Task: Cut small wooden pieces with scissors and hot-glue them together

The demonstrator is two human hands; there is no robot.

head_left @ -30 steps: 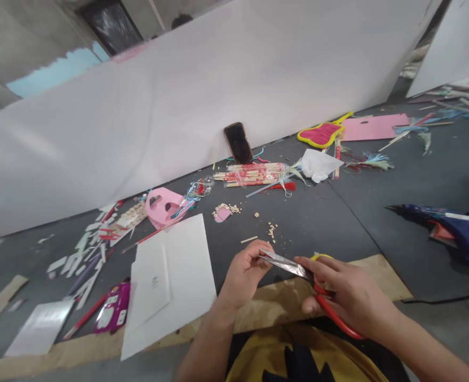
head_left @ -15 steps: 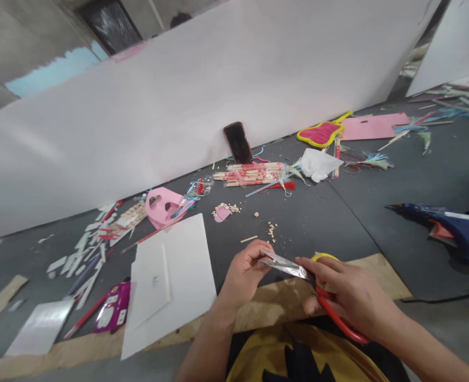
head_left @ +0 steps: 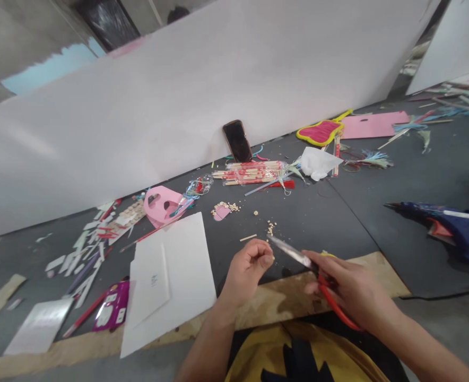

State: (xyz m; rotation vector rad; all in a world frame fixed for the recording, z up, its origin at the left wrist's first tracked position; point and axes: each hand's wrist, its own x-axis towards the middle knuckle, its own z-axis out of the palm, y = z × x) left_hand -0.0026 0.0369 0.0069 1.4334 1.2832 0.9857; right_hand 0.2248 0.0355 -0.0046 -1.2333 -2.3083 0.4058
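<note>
My right hand (head_left: 348, 284) is wrapped round the red handles of a pair of scissors (head_left: 294, 252). The blades point left and look closed or nearly so, slightly blurred. They are just right of my left hand (head_left: 251, 269), apart from its fingertips. That hand is closed in a pinch on a thin wooden stick (head_left: 273, 258), of which only a pale tip shows. Beyond the fingers lie small cut wooden pieces (head_left: 271, 228) and a loose wooden stick (head_left: 248, 237). More tiny pieces surround a pink heart-shaped piece (head_left: 222, 213).
A blue glue gun (head_left: 445, 223) with a cord lies at right. White sheets (head_left: 190, 270) and a purple packet (head_left: 114, 306) are at left. Bagged sticks (head_left: 254, 174) and a leaning phone (head_left: 237, 140) stand before the white partition (head_left: 218, 79). Cardboard (head_left: 282, 297) lines the near edge.
The scissors blades have come together and swung upward, away from the left fingertips. The left hand stays in nearly the same place, still pinched.
</note>
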